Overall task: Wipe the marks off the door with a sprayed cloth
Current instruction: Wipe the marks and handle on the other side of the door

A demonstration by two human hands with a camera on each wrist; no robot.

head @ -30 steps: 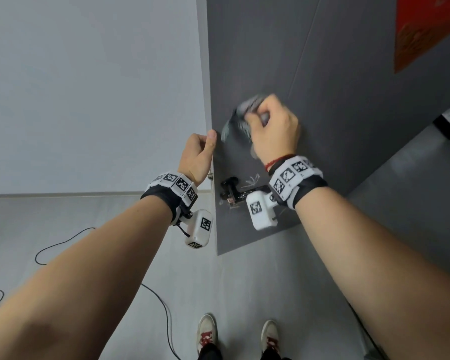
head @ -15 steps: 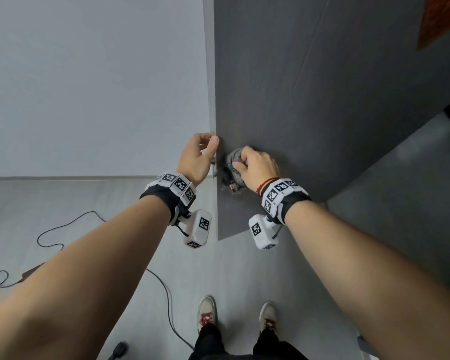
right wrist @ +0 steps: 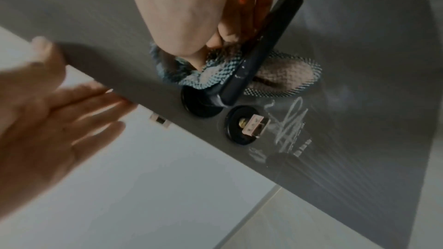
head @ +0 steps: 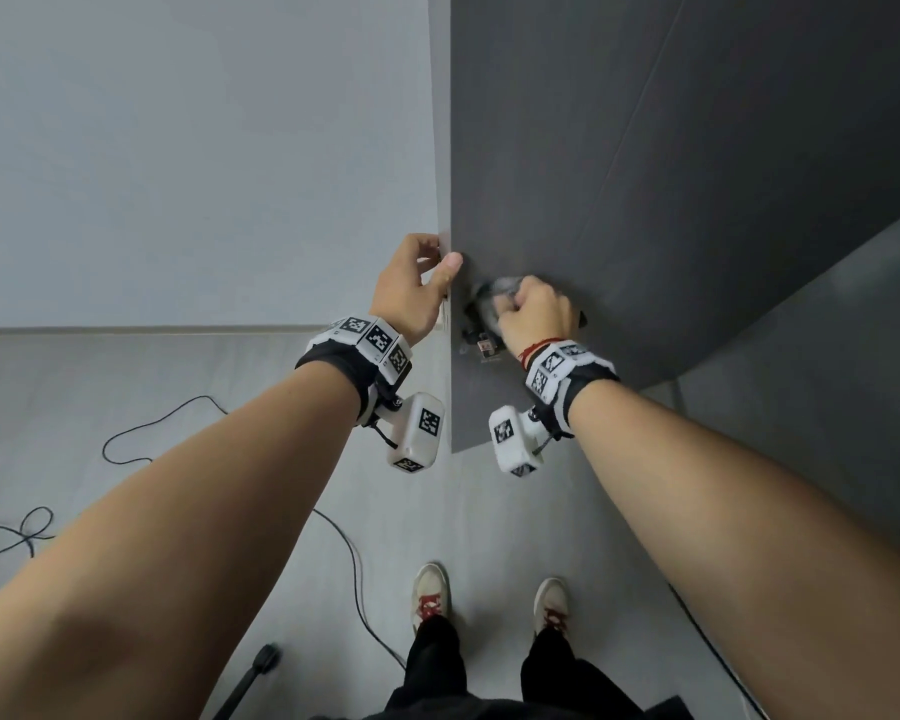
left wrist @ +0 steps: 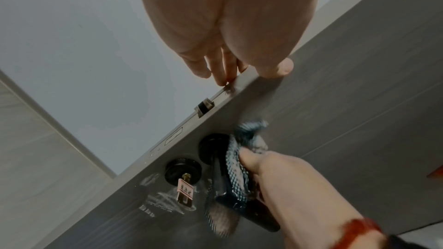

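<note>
Door (head: 645, 174): dark grey panel, fine woodgrain, filling the upper right of the head view, its free edge running down the frame's middle; pale scribbled marks (left wrist: 165, 199) on the face just beside the keyhole plate, in the lower middle of the left wrist view, also seen at right of centre in the right wrist view (right wrist: 291, 126).

Cloth (left wrist: 236, 169): blue-grey, woven dotted texture, bunched; pressed against the black lever handle (right wrist: 261, 44) and the door face at centre frame; one fold hangs below the lever.

Right hand (head: 533, 314): fingers curled round the cloth, thumb pinning it to the lever; red cord at the wrist.

Left hand (head: 411, 288): grips the door's free edge, thumb on the near face, fingers close together and wrapped over the edge above the latch (left wrist: 205, 106).

Adjacent fittings: round black rose at the lever's base; round black keyhole plate (right wrist: 242, 126) with a key and a pale tag (left wrist: 184, 191) hanging from it, just beside the marks; the lever and cloth cover part of the door face.

Surroundings: pale wall (head: 178, 148) in the upper left; light grey floor (head: 100, 387) with black cables (head: 141, 433) at lower left; two light shoes with red laces (head: 430, 597) at bottom centre; tagged wrist bands and white camera units on both forearms.
</note>
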